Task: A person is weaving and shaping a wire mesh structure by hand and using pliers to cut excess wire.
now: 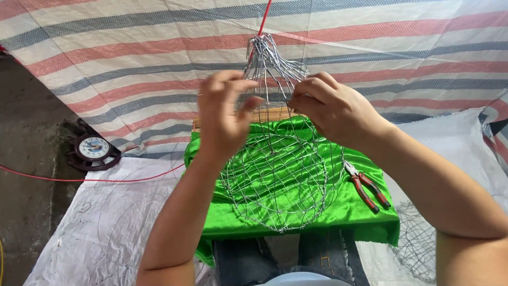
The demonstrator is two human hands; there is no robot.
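A silver wire mesh basket (280, 185) hangs in front of me, its wires gathered at the top (262, 47) under a red cord (264, 18). My left hand (225, 114) pinches strands on the basket's left side. My right hand (330, 108) grips strands on its right side, fingers curled around the wire. Below the basket a bright green satin cloth (344, 212) covers a low stand over my knees.
Red-handled pliers (366, 185) lie on the green cloth at the right. A small dark clock (93, 151) stands on the floor at the left, with a red wire (79, 180) running past it. A striped tarp (132, 69) hangs behind. More wire mesh (418, 243) lies lower right.
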